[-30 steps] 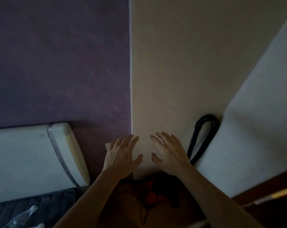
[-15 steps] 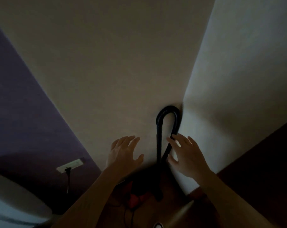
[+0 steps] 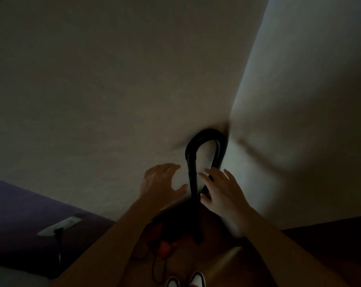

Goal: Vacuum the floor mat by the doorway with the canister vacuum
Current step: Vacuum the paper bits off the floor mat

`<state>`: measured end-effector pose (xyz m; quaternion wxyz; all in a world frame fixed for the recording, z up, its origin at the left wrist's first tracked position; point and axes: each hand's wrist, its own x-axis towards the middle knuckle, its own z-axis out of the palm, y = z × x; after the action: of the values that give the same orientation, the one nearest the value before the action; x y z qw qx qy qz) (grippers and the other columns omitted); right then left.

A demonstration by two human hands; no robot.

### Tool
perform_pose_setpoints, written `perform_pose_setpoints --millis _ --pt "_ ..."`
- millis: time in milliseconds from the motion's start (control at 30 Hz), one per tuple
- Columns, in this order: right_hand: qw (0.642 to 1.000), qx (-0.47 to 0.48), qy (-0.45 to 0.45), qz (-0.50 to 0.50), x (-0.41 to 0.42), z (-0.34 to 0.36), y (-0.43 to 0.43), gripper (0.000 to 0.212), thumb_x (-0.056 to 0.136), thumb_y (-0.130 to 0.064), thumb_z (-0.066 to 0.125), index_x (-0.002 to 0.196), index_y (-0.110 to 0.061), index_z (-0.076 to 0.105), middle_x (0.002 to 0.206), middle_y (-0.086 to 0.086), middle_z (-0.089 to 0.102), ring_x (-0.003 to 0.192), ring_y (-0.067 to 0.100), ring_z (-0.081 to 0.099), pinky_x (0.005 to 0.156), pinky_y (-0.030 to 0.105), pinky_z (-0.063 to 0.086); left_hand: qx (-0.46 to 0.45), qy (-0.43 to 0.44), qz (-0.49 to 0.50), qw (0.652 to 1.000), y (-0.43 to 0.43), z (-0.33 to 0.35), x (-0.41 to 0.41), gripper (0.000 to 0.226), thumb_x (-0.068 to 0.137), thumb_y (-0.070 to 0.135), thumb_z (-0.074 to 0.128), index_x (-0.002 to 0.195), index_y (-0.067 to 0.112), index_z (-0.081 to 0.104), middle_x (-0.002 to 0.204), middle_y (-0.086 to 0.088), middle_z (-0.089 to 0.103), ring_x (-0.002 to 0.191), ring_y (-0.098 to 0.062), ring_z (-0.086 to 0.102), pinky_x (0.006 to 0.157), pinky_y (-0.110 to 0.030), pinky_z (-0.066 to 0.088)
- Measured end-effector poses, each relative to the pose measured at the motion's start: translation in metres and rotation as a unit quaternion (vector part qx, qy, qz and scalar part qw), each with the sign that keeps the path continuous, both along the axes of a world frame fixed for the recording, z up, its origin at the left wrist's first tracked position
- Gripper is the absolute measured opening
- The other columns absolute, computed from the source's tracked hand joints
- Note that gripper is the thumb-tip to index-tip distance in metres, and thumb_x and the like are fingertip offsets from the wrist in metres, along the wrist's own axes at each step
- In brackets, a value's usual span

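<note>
In a dim corner where a beige wall meets a paler white wall, a black ribbed vacuum hose arches up in a tall loop against the far corner, its two legs running down toward the near floor. The left hand is spread open with fingers apart, just left of the hose's left leg and not gripping anything. The right hand is also open, fingers extended, lying against the right leg of the loop; whether the fingertips actually press on the hose cannot be told in the gloom. Below the hands, a dark canister vacuum body with red parts sits on the brown wooden floor, mostly hidden behind the left forearm, with a thin black cord trailing nearer. At the near edge, the toes of white shoes show. To the left, a purple wall carries a white socket plate with a dark plug in it
</note>
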<state>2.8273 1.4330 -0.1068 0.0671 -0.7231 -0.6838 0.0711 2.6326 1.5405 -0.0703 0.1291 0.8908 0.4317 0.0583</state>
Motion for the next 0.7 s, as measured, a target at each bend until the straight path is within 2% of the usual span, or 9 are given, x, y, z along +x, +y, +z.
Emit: perform_pose_setpoints --millis 100,200,300,400,467,567,633,700 --pt "0.999 0.006 0.026 -0.021 0.008 -0.018 0.028 0.059 0.09 -0.047 0.055 0.14 -0.017 0.052 0.135 0.004 0.059 0.126 0.024 0.057 0.104 0.046 0.047 -0.013 -0.025 -0.006 1.0 0.017 -0.01 0.013 0.071 0.078 0.068 0.046 0.134 0.026 0.057 0.133 0.005 0.063 0.121 -0.019 0.059 0.102 -0.041 0.047" --pt "0.989 0.006 0.111 -0.095 0.012 -0.039 0.061 0.058 0.094 -0.042 0.062 0.142 -0.013 0.048 0.133 0.007 0.06 0.118 0.025 0.061 0.094 0.04 0.054 -0.02 -0.039 -0.005 0.999 0.028 -0.023 0.021 0.073 0.077 0.07 0.045 0.135 0.027 0.055 0.134 0.005 0.061 0.12 -0.018 0.058 0.097 -0.038 0.048" --pt "0.96 0.008 0.224 -0.166 0.009 -0.063 0.088 0.056 0.097 -0.043 0.059 0.144 -0.015 0.047 0.138 0.007 0.056 0.123 0.023 0.057 0.096 0.037 0.052 -0.064 -0.04 0.0 0.997 0.036 -0.034 0.026 0.078 0.075 0.074 0.044 0.139 0.03 0.048 0.14 0.007 0.054 0.123 -0.017 0.055 0.096 -0.036 0.05" --pt "0.93 0.017 0.326 -0.171 0.002 -0.085 0.105 0.045 0.095 -0.041 0.066 0.126 -0.009 0.061 0.119 0.009 0.065 0.109 0.021 0.063 0.087 0.033 0.052 -0.1 -0.049 0.002 0.994 0.042 -0.043 0.026 0.074 0.08 0.066 0.058 0.143 0.032 0.043 0.145 0.008 0.048 0.127 -0.015 0.052 0.098 -0.033 0.047" --pt "0.902 0.026 0.39 -0.186 -0.004 -0.096 0.108 0.04 0.093 -0.039 0.07 0.117 -0.009 0.065 0.107 0.008 0.07 0.1 0.02 0.067 0.085 0.036 0.055 -0.1 -0.049 0.0 0.994 0.045 -0.046 0.027 0.073 0.081 0.063 0.061 0.145 0.031 0.041 0.147 0.007 0.047 0.127 -0.016 0.051 0.098 -0.034 0.048" --pt "0.863 0.042 0.457 -0.211 -0.007 -0.107 0.107 0.031 0.091 -0.036 0.073 0.108 -0.011 0.065 0.095 0.005 0.072 0.09 0.017 0.07 0.083 0.044 0.056 -0.101 -0.04 -0.012 0.994 0.049 -0.047 0.027 0.077 0.078 0.066 0.055 0.145 0.031 0.038 0.145 0.006 0.049 0.122 -0.016 0.055 0.094 -0.035 0.052" --pt "0.85 0.043 0.483 -0.207 -0.006 -0.107 0.104 0.029 0.091 -0.03 0.074 0.109 -0.008 0.065 0.097 0.008 0.073 0.092 0.018 0.071 0.085 0.045 0.057 -0.113 -0.053 -0.032 0.992 0.05 -0.045 0.028 0.082 0.075 0.069 0.05 0.145 0.028 0.038 0.142 0.005 0.052 0.119 -0.015 0.058 0.09 -0.032 0.053" --pt "0.852 0.038 0.487 -0.188 -0.003 -0.104 0.099 0.031 0.092 -0.025 0.073 0.114 -0.005 0.065 0.103 0.012 0.073 0.097 0.019 0.071 0.089 0.044 0.057 -0.131 -0.073 -0.045 0.988 0.051 -0.041 0.031 0.08 0.079 0.062 0.059 0.147 0.027 0.036 0.14 0.005 0.054 0.117 -0.013 0.059 0.089 -0.025 0.05"
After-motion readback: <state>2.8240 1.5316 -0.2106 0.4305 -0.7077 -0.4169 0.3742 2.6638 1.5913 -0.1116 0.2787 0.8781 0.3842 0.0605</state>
